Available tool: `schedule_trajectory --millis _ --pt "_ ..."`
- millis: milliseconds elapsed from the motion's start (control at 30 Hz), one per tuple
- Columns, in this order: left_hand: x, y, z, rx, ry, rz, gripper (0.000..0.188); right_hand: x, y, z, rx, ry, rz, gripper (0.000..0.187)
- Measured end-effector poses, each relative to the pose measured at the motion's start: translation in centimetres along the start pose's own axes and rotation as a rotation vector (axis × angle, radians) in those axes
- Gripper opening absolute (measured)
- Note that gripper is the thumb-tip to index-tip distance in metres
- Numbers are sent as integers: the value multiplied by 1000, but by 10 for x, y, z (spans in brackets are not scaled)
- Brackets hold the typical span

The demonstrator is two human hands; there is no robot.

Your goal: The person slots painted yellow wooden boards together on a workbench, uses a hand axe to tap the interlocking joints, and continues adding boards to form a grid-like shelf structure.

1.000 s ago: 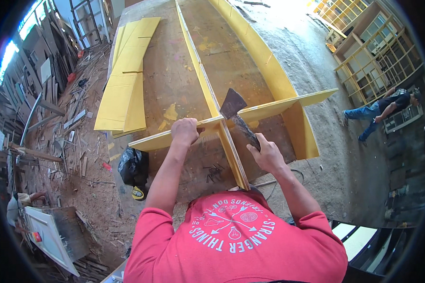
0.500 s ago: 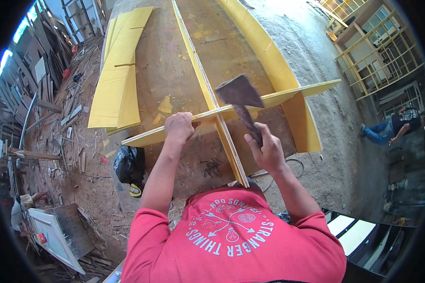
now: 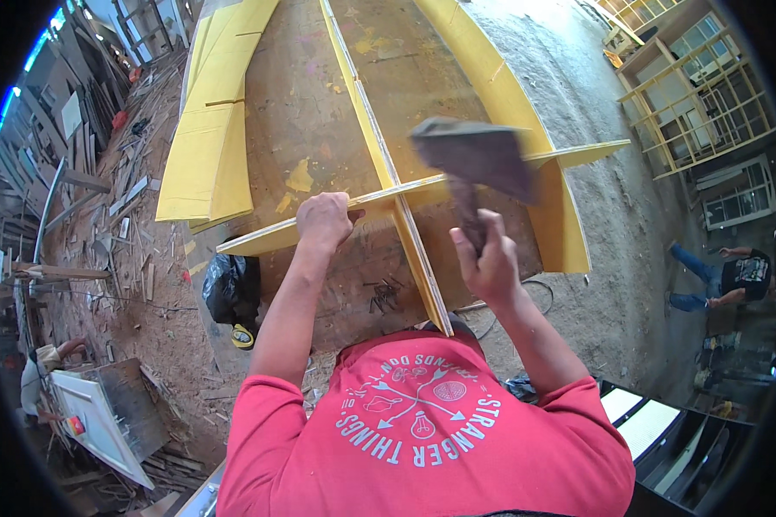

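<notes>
Possibly a stray blow is the main risk: the hatchet (image 3: 474, 159) hangs over the cross board (image 3: 267, 239), right of where that meets the long board (image 3: 366, 125). A glancing swing could catch the left hand (image 3: 325, 222), near the joint on its other side, or chip the edge; a weak hold might let the cross board tip. The left hand is closed over its upper edge, knuckles up, forearm reaching forward. The right hand (image 3: 491, 258) is wrapped round the handle, forearm slanting inward, the blurred blade pointing away from the body. Nails (image 3: 384, 295) lie on the surface (image 3: 310, 293) between the forearms.
</notes>
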State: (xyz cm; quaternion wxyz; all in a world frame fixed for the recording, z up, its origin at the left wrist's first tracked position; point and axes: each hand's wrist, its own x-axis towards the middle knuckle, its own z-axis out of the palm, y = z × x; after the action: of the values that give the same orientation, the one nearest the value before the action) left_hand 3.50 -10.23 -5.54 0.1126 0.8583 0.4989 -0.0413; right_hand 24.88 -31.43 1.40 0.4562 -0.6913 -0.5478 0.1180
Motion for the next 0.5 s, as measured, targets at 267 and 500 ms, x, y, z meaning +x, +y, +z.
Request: schedule_trajectory --millis 267,500 --pt "4 1 28 -40 128 77 46 -7 23 7 -445 -484 328 33" --pt "5 -1 28 11 114 23 49 -18 26 15 -427 -432 305 34"
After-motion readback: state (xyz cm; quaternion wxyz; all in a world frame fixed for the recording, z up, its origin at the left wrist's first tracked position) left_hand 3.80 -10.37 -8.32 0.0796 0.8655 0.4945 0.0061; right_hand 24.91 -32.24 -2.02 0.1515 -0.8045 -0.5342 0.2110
